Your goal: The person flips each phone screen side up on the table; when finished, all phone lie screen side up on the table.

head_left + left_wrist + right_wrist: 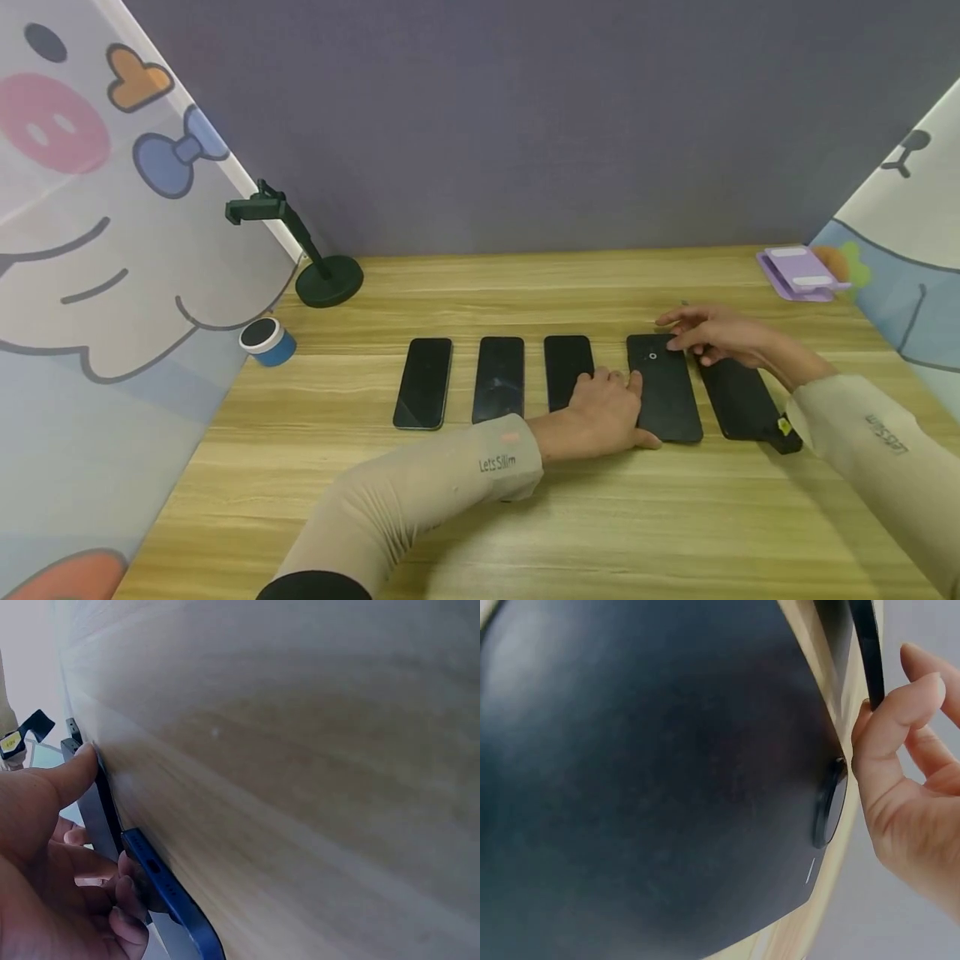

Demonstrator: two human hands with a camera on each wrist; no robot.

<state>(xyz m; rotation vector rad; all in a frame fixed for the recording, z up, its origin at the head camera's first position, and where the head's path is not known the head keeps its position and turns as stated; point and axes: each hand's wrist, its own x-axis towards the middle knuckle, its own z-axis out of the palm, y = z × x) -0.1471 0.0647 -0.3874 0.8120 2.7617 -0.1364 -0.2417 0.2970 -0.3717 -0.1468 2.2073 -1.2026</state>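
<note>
My left hand (602,414) is at the left side of a black phone (663,400) that lies back up, its round camera showing. In the left wrist view, the thumb (75,776) presses that phone's edge, with the fingers curled on the other side. The bent fingers lie close by a blue-edged phone (176,896). My right hand (723,336) is at the black phone's upper right corner, fingers loosely bent and apart, a fingertip right at the thin dark edge in the right wrist view. Under this hand lies another dark phone (667,780), its top end hidden in the head view.
To the left, several dark phones continue the row, such as one phone (423,383) at the end. A dark green phone stand (330,281) and a blue-and-white tub (272,343) stand at the left. A purple folding stand (798,271) sits at the back right. A grey partition (525,125) rises behind the table.
</note>
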